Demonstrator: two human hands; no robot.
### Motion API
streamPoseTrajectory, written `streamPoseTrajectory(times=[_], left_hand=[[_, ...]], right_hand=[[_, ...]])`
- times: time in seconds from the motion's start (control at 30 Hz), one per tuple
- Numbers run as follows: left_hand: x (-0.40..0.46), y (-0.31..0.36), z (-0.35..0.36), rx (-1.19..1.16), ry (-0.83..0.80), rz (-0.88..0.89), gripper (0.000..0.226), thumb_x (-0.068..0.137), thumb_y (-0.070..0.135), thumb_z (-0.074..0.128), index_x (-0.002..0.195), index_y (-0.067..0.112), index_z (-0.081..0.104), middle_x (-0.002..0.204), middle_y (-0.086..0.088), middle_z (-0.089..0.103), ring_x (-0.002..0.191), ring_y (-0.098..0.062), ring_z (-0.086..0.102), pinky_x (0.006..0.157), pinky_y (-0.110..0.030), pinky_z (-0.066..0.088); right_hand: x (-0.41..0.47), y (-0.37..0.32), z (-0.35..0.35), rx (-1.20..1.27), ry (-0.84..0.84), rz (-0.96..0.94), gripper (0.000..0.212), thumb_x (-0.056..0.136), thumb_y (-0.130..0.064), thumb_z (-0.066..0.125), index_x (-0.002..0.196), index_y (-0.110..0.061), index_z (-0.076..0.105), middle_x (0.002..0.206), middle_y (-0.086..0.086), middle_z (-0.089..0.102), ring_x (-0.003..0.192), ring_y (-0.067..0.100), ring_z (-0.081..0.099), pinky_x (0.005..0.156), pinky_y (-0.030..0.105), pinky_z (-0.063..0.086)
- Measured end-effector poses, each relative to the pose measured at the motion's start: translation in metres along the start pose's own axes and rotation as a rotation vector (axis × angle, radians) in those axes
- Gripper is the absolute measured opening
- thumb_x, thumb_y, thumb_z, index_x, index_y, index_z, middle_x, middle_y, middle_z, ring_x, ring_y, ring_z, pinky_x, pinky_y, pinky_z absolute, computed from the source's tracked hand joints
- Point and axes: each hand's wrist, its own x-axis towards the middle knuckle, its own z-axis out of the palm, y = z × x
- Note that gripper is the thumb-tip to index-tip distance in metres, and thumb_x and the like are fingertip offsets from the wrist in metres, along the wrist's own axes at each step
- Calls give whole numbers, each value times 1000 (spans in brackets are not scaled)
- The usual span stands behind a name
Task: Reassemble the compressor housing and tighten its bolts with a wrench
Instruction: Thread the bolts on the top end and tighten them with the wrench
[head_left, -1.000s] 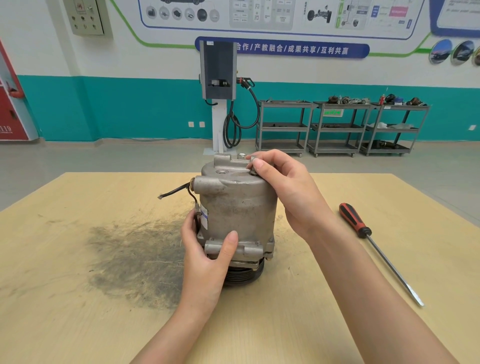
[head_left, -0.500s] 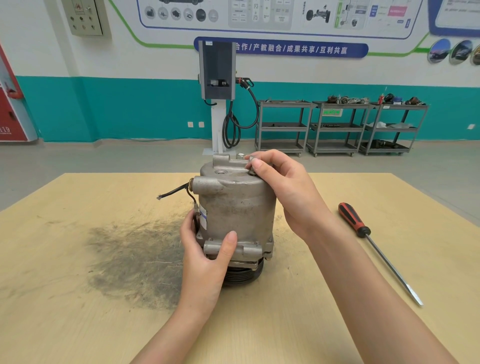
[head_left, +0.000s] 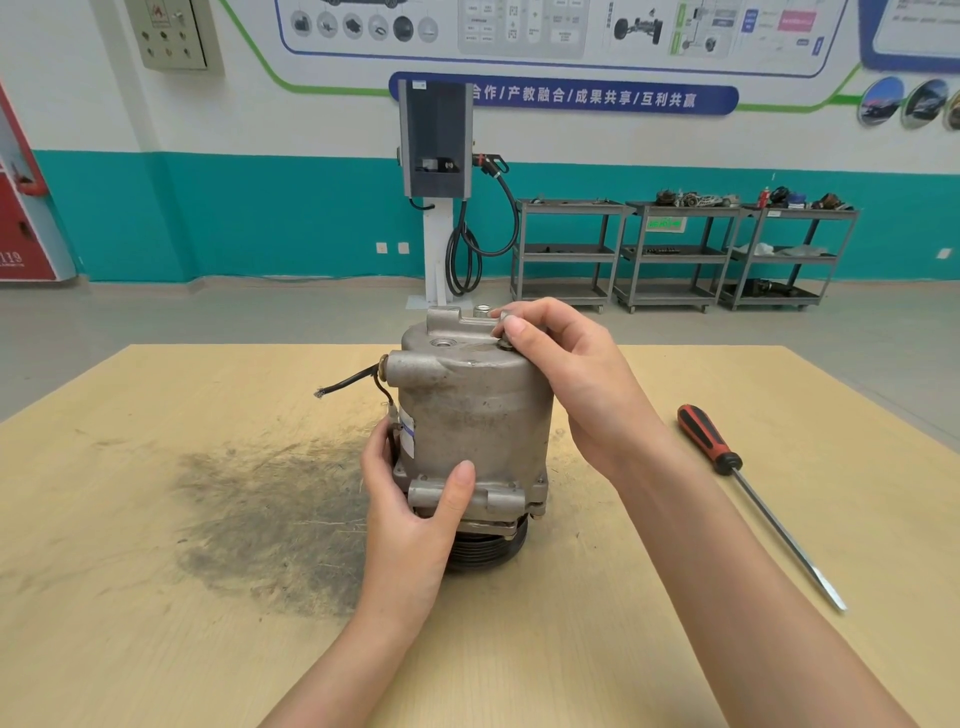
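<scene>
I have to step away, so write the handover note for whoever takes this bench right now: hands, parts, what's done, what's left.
Left hand: grips the lower flange of the compressor, thumb across the front, steadying it.
Right hand: fingertips pinch a bolt at the top right edge of the housing.
Compressor stands upright, pulley end down, on the wooden table; its cut black wire sticks out to the left.
Done: housing looks assembled, with the bolt in its hole.
Left: wrench-tighten the bolts. No wrench is in view; only a red-handled screwdriver lies on the table to the right.

compressor (head_left: 475, 415) on table (head_left: 156, 597), screwdriver (head_left: 753, 499) right
</scene>
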Motion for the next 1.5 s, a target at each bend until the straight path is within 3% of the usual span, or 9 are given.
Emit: streamPoseTrajectory(times=[0.13, 0.37, 0.6, 0.73, 0.93, 1.07, 1.2, 1.33, 1.5], left_hand=[[1, 0, 0, 0, -2, 7, 86, 67, 63, 69, 141, 42, 30, 120, 47, 50, 118, 20, 48, 86, 2, 39], [0, 2, 1, 0, 3, 4, 74, 67, 62, 69, 131, 53, 32, 116, 52, 49, 116, 22, 48, 84, 3, 38], [-1, 2, 1, 0, 6, 2, 76, 66, 62, 69, 131, 52, 31, 120, 49, 49, 115, 22, 49, 85, 3, 38], [0, 3, 0, 12, 2, -1, 74, 66, 63, 68, 129, 56, 31, 116, 53, 48, 115, 23, 48, 84, 3, 38], [-1, 2, 0, 12, 6, -5, 79, 65, 65, 69, 134, 53, 31, 125, 45, 48, 119, 20, 47, 87, 2, 38], [0, 2, 0, 23, 2, 0, 77, 66, 65, 67, 132, 53, 30, 118, 53, 46, 116, 24, 45, 85, 4, 37], [0, 1, 0, 22, 6, 0, 77, 66, 64, 67, 132, 53, 31, 123, 48, 48, 118, 21, 47, 88, 1, 38], [0, 2, 0, 22, 0, -2, 73, 67, 64, 68, 129, 57, 31, 121, 48, 49, 119, 19, 49, 88, 0, 39], [1, 1, 0, 13, 2, -3, 74, 66, 64, 68, 130, 56, 32, 126, 44, 49, 122, 16, 49, 90, -1, 40]], right_hand=[[1, 1, 0, 11, 1, 5, 11, 92, -31, 64, 83, -30, 69, 101, -7, 69, 106, 17, 58, 90, 29, 45], [2, 0, -2, 19, 3, -17, 5, 87, -30, 71, 83, -27, 69, 92, -14, 69, 86, 0, 58, 75, 14, 48], [4, -2, -1, 9, 44, 3, 11, 85, -24, 73, 78, -21, 65, 99, -11, 69, 98, 9, 63, 85, 21, 50], [5, -4, 2, -10, 67, 19, 14, 84, -24, 74, 75, -20, 64, 101, -9, 69, 97, 8, 63, 82, 21, 49], [8, -6, 7, -53, 149, 28, 26, 76, -30, 82, 65, -24, 59, 100, -7, 71, 97, 12, 65, 86, 35, 52], [6, -7, 3, -71, 98, 20, 19, 82, -36, 76, 77, -22, 64, 94, -4, 71, 92, 11, 62, 82, 33, 50], [4, -15, -11, -51, -75, 58, 15, 94, -30, 62, 92, -21, 73, 100, -4, 73, 92, 3, 62, 80, 21, 47], [5, -15, -14, -46, -87, 68, 9, 92, -15, 64, 88, -16, 72, 107, -4, 70, 104, 13, 61, 91, 29, 47], [6, -12, -4, -2, 7, 76, 16, 85, -16, 73, 72, -17, 64, 106, -2, 69, 99, 10, 62, 89, 26, 46]])
